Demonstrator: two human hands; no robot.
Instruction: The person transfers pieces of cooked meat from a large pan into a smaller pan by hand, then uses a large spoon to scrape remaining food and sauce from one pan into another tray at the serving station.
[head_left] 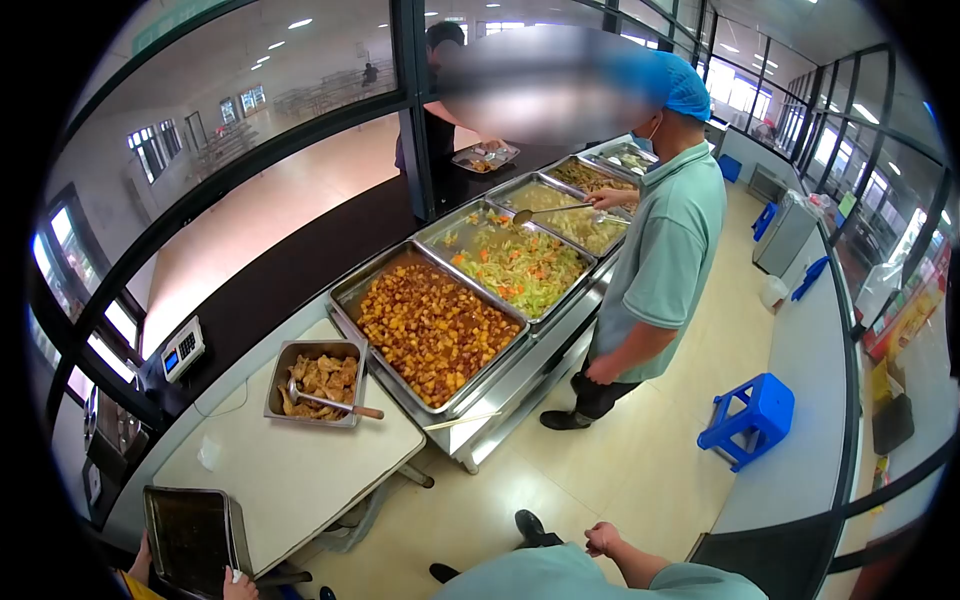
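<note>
Tiled floor (640, 455) bears one near blue stool (768, 406); the stool lies beyond the right hand (603, 540), loosely clenched; one diced-food tray (482, 370) sits left of the stool.

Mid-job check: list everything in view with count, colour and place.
Row pans: at least five, silver, centre to far end
Small pan: one, silver, on the table
Ladles: at least two, metal, small pan and co-worker's hand
Table: one, off-white, lower left
Tray: one, dark, lower left, in another person's hands
Keypad: one, whitish, left ledge
Stool: one clear, blue, right floor
Other people: at least three, teal, black and yellow clothing, around the pans and table
Right hand: one, bare, bottom, right of centre
Left hand: not in view
</note>
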